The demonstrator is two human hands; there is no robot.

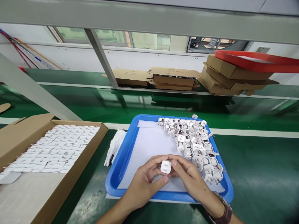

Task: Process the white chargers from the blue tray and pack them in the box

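Between my two hands, over the front of a blue tray, is a small white charger plug housing. My left hand curls its fingers around the left and far side of it. My right hand grips the housing from the right, thumb against its edge. Many more white plug housings, some with metal prongs showing, lie heaped along the right side of the tray. White paper lines the tray's bottom.
At the left stands an open cardboard box with rows of white pieces. A white glove lies between box and tray. Behind are cardboard boxes, a red tray on stacked boxes, and a slanted metal post.
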